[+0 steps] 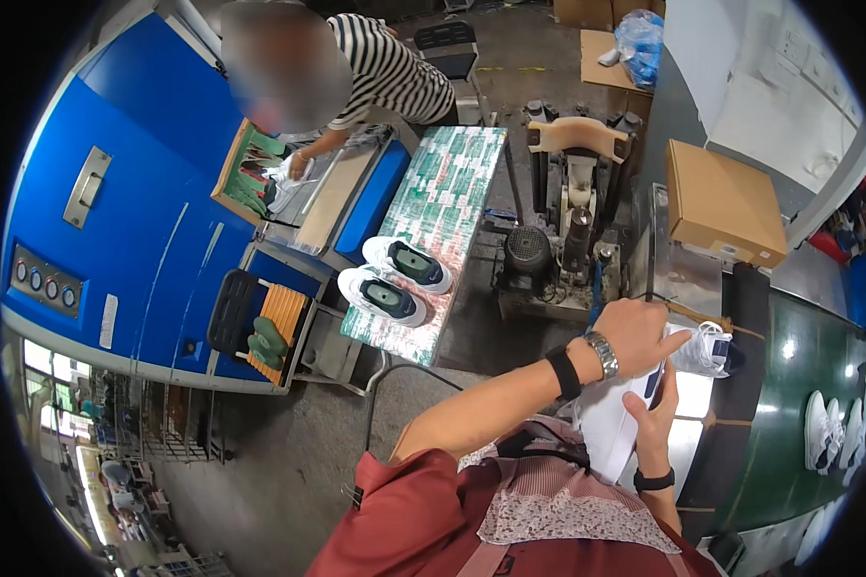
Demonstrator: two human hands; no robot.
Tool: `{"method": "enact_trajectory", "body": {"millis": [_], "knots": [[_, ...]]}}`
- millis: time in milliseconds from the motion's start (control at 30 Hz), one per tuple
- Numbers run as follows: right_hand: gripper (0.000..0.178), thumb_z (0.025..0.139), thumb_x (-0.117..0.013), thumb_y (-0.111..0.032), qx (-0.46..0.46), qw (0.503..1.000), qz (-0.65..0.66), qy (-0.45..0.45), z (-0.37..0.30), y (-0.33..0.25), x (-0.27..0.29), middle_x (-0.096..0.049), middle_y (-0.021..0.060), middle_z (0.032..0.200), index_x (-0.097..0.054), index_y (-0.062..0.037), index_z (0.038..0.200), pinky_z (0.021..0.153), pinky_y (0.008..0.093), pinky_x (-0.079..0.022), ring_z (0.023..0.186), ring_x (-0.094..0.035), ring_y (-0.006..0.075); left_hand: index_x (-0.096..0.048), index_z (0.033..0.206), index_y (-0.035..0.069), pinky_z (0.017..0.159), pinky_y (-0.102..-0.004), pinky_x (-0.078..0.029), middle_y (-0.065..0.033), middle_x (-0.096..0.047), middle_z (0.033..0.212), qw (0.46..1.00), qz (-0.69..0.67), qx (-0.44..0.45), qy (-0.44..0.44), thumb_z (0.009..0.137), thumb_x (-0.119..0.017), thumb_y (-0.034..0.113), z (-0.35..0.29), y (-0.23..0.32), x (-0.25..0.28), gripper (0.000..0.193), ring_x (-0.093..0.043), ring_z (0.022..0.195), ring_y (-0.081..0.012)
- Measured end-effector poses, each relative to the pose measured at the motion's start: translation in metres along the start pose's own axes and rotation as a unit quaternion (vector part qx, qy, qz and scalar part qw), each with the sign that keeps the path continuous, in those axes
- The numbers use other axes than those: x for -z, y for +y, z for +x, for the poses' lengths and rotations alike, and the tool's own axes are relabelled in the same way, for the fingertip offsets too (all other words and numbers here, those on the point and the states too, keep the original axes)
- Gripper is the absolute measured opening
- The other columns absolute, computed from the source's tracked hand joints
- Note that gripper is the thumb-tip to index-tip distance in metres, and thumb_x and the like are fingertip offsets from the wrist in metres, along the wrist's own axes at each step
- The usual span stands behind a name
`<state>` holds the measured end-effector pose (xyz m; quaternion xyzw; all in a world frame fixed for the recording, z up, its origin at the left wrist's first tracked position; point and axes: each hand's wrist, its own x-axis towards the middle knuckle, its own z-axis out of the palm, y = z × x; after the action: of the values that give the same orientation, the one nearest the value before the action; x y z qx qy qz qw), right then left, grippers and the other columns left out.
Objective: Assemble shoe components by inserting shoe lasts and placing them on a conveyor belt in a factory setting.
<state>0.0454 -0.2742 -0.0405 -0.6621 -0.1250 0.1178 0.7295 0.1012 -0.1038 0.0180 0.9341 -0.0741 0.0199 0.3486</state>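
A white shoe [606, 423] with a dark patch near its opening is held close to my body. My right hand [656, 418] grips it, thumb on the near side and fingers along the far side. Above the shoe's upper end, my left hand [633, 335] is closed with curled fingers, its thumb side toward the right. What those fingers hold, if anything, is hidden. Just right of my left hand, a white laced sneaker [704, 348] rests on the metal ledge [688, 433].
A dark padded roll [736, 385] edges the green conveyor [789, 385], which carries white shoes [823, 428]. A cardboard box [726, 207] stands beyond. Two white sneakers [385, 296] sit on a patterned bench [452, 173]. Opposite, a co-worker [394, 72] handles a shoe by the blue machine [135, 212].
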Motion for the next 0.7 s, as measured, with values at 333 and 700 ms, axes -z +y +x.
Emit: {"method": "enact_trajectory", "body": {"millis": [333, 700], "knots": [[0.086, 0.082, -0.084, -0.024, -0.106, 0.992, -0.068, 0.026, -0.010, 0.003, 0.014, -0.055, 0.0164, 0.136, -0.039, 0.0097, 0.147, 0.108, 0.0361, -0.042, 0.125, -0.054, 0.0230, -0.056, 0.124, -0.010, 0.098, -0.0480, -0.050, -0.0296, -0.066, 0.112, 0.994, -0.018, -0.108, 0.029, 0.085, -0.069, 0.042, -0.011, -0.004, -0.034, 0.066, -0.065, 0.106, -0.0439], [0.090, 0.080, -0.084, -0.025, -0.078, 0.996, 0.004, 0.038, -0.002, 0.004, -0.008, -0.056, 0.0146, 0.134, -0.038, 0.0099, 0.149, 0.108, 0.0351, -0.042, 0.123, -0.055, 0.0227, -0.074, 0.071, -0.002, 0.062, -0.0467, -0.054, -0.0234, -0.068, 0.066, 0.986, -0.040, -0.004, -0.162, 0.088, -0.061, 0.064, 0.034, -0.031, -0.017, 0.068, -0.070, 0.066, -0.0390]]}}
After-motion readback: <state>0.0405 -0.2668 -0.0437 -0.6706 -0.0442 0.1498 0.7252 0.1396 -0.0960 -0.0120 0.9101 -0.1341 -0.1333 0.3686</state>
